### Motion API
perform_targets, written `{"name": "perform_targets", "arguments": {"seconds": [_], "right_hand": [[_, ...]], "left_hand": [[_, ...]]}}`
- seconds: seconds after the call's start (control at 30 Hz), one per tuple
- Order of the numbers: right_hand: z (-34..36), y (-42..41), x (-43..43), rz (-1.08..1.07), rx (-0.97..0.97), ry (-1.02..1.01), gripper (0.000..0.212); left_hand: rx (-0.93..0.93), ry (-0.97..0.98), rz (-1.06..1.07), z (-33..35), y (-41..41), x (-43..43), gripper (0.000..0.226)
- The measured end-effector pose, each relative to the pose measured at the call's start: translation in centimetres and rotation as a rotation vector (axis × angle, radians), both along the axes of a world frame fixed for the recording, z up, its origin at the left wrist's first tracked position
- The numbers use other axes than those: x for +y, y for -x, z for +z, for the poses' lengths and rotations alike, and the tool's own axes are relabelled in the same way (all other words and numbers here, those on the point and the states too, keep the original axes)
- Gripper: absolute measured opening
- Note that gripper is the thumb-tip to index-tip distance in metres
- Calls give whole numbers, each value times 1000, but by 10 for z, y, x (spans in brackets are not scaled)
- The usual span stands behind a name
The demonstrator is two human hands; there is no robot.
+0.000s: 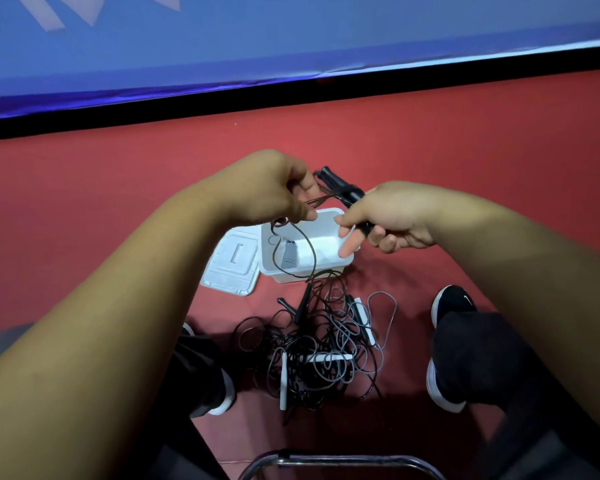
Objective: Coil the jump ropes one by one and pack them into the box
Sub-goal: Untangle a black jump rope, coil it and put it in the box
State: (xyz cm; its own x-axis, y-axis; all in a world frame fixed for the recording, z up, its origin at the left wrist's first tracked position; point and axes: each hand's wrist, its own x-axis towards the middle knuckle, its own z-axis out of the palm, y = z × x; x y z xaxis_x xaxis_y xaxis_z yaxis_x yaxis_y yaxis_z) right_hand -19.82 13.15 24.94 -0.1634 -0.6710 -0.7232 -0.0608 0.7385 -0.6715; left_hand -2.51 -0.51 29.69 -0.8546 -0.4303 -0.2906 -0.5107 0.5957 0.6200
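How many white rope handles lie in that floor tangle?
3 white plastic handles in the rope tangle: one left, one middle, one on the right edge. Others may be hidden.

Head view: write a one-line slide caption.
Left hand pinches cord loops while right hand grips black handles over the open box; tangled ropes lie on the floor.

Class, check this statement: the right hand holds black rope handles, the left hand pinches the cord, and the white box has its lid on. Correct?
No: the head view shows the white box open, its lid lying beside it on the floor. The right hand does hold the black handles, the left hand the cord.
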Motion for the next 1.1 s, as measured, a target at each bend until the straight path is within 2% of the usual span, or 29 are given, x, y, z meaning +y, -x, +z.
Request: {"name": "perform_targets", "arguments": {"seconds": [0.13, 0.2, 0.3, 0.4, 0.5, 0.63, 0.77, 0.8, 0.97, 1.1], "right_hand": [[2, -11, -5, -92, -76, 153, 26], [0, -15, -7, -159, -129, 196, 25], [-1, -15, -9, -234, -213, 236, 26], [3, -11, -9, -227, -244, 236, 24], [6, -8, -9, -193, -168, 251, 24], [5, -8, -9, -150, -15, 283, 11], [6, -13, -8, 17, 159, 336, 8], [6, -14, -7, 44, 157, 344, 9], [5, -20, -2, 80, 54, 349, 15], [5, -21, 0, 46, 52, 330, 25]], "left_hand": [[-186, 3, 110, -16, 5, 9, 24], [-186, -80, 194, -22, 9, 17, 30], [13, -220, 336, -25, 14, 20, 27], [231, -334, 317, -26, 10, 8, 21], [314, -322, 300, -22, 4, -3, 16], [360, -520, 305, -15, 4, -5, 46], [243, -569, 414, -14, 7, 4, 68], [240, -602, 429, -16, 7, 5, 66], [353, -959, 433, -23, 14, 12, 27], [377, -981, 429, -27, 18, 15, 23]]}}
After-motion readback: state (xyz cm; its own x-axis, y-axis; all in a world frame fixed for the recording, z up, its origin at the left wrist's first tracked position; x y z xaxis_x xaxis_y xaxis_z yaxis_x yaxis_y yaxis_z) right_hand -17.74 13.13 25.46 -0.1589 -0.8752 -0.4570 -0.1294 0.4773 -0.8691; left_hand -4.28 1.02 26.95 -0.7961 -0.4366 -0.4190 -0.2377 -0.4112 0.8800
